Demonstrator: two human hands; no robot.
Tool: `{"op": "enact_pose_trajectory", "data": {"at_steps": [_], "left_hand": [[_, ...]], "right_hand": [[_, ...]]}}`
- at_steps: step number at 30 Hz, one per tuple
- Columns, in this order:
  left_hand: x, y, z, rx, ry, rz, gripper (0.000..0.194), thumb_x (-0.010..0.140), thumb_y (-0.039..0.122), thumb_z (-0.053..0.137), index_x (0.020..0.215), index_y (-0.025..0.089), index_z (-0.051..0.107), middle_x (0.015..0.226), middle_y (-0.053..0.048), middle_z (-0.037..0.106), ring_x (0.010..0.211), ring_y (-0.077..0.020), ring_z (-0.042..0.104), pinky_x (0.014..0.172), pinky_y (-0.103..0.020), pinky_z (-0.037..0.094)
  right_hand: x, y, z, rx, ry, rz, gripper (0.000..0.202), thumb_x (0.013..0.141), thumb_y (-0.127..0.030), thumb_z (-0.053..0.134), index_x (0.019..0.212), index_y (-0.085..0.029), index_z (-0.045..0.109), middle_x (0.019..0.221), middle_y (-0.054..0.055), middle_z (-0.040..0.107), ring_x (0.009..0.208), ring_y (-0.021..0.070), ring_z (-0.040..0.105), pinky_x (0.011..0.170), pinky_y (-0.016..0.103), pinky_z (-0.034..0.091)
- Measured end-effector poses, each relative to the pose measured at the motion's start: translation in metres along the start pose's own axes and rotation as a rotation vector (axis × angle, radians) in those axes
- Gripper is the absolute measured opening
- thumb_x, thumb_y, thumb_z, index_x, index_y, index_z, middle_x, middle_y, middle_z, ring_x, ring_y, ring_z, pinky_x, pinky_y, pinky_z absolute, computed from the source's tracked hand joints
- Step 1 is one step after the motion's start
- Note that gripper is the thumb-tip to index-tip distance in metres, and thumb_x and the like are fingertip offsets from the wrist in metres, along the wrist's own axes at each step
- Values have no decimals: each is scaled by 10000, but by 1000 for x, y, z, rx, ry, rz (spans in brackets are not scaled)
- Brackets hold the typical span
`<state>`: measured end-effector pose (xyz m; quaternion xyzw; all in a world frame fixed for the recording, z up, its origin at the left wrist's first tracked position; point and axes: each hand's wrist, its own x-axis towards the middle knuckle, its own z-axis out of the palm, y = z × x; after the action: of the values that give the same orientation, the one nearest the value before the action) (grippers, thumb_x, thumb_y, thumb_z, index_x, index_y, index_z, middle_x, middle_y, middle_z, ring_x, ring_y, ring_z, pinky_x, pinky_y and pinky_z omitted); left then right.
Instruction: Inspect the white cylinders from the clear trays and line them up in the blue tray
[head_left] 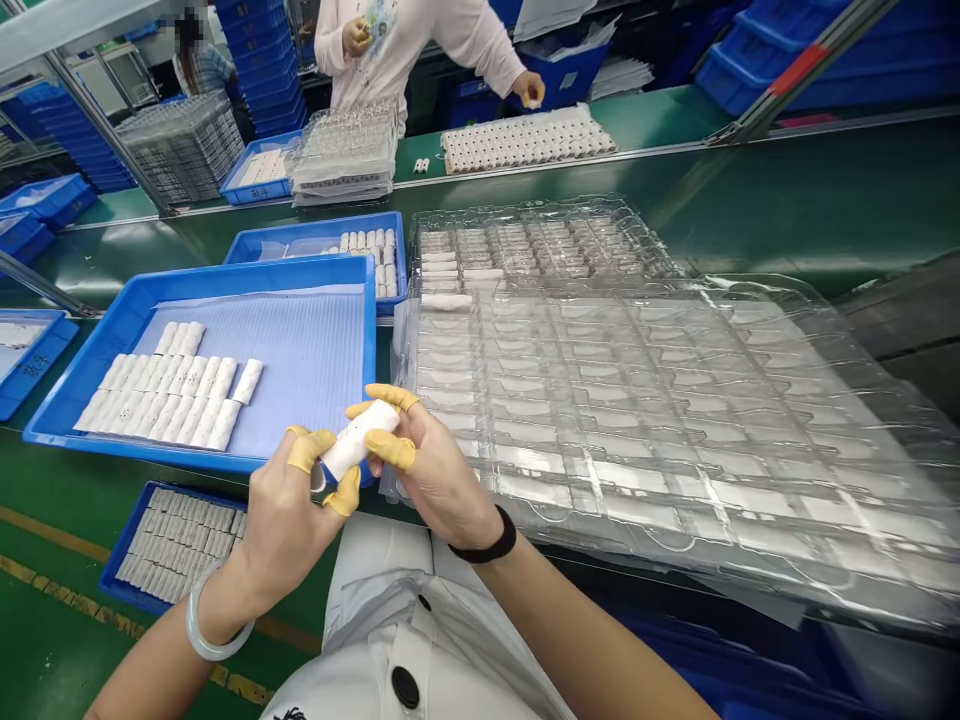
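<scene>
Between my two hands is a white cylindrical piece (361,440) with small dark marks on its side, tilted up to the right. My left hand (296,500) pinches its lower end with thumb and forefinger. At the upper end, the fingers of my right hand (427,460) close round it. Yellow finger cots cover several fingertips on both hands. Just behind them is a blue tray (373,350) lined with ribbed sheet, where rows of similar white cylinders (169,395) lie at the left. To the right, a clear plastic blister tray (600,400) holds one white cylinder (447,302) in its upper left pocket.
A smaller blue tray (240,240) of cylinders stands behind, and a blue bin (154,600) of cylinders sits low at left. Across the bench, a person (405,50) reaches over a panel of white pieces (529,142). A metal post (802,70) slants at upper right.
</scene>
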<state>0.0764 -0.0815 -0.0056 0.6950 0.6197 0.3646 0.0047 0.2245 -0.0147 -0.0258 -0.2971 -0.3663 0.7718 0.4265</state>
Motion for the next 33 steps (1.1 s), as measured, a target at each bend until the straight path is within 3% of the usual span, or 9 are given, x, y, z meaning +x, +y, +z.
{"op": "enact_pose_trajectory", "data": {"at_steps": [4, 8, 10, 14, 17, 20, 23, 27, 33], "left_hand": [[-11, -3, 6, 1, 58, 61, 144, 856, 223, 630, 985, 198, 572, 725, 17, 539, 515, -89, 468, 492, -214, 420], [-19, -3, 6, -119, 74, -65, 165, 846, 241, 650, 988, 208, 571, 730, 18, 549, 559, -104, 512, 517, -227, 445], [-21, -1, 7, -225, 72, -162, 166, 830, 258, 674, 963, 210, 586, 756, 4, 584, 623, -125, 566, 567, -247, 474], [-23, -2, 4, -637, -89, -476, 286, 794, 325, 738, 1011, 212, 590, 816, -9, 626, 702, -145, 611, 651, -276, 517], [-22, -12, -5, -1060, -222, -664, 360, 815, 373, 708, 1110, 211, 579, 843, -28, 640, 722, -160, 632, 660, -302, 548], [-20, -23, -13, -1273, -183, -734, 368, 788, 321, 728, 1118, 206, 614, 1055, -90, 690, 915, -217, 692, 838, -378, 582], [-16, -28, -15, -1308, -121, -779, 416, 807, 294, 737, 1192, 231, 593, 1123, -86, 719, 1089, -256, 692, 1016, -442, 535], [-14, -24, -7, -1340, -93, -780, 446, 840, 357, 729, 1248, 258, 579, 1169, -74, 732, 1120, -268, 695, 999, -456, 561], [-19, -20, 0, -1165, -8, -512, 348, 841, 269, 743, 1176, 306, 655, 1169, -36, 748, 1008, -228, 740, 892, -385, 611]], "right_hand": [[-4, 7, 8, -16, 49, -39, 383, 817, -478, 698, 1069, -213, 585, 1024, 65, 731, 541, 86, 518, 519, 258, 476], [-5, 4, 9, -9, -5, -17, 512, 902, -663, 467, 1038, -199, 635, 989, 111, 752, 570, 145, 585, 526, 317, 519], [-7, 5, 8, -51, -49, -44, 531, 865, -687, 526, 1113, -226, 611, 1010, 91, 749, 589, 146, 595, 569, 331, 548], [-15, 9, 5, -248, -90, -141, 428, 813, -547, 705, 1091, -245, 583, 1018, 61, 724, 707, 153, 644, 609, 302, 562], [-20, 8, 3, -525, 20, -388, 260, 858, -417, 691, 1044, -254, 609, 1059, 61, 711, 836, 189, 680, 708, 340, 584], [-21, 6, 0, -803, 96, -653, 223, 878, -281, 671, 1097, -276, 626, 1068, 57, 725, 938, 224, 697, 818, 386, 588], [-20, 8, 0, -931, 76, -806, 310, 867, -192, 681, 1159, -274, 617, 1076, 61, 733, 1011, 235, 700, 886, 393, 585], [-18, 11, 1, -988, 67, -821, 332, 879, -173, 665, 1188, -277, 602, 1083, 66, 737, 1018, 239, 707, 876, 398, 597], [-18, 11, 2, -986, 68, -781, 320, 875, -152, 671, 1169, -266, 613, 1081, 61, 737, 1021, 220, 707, 885, 370, 596]]}}
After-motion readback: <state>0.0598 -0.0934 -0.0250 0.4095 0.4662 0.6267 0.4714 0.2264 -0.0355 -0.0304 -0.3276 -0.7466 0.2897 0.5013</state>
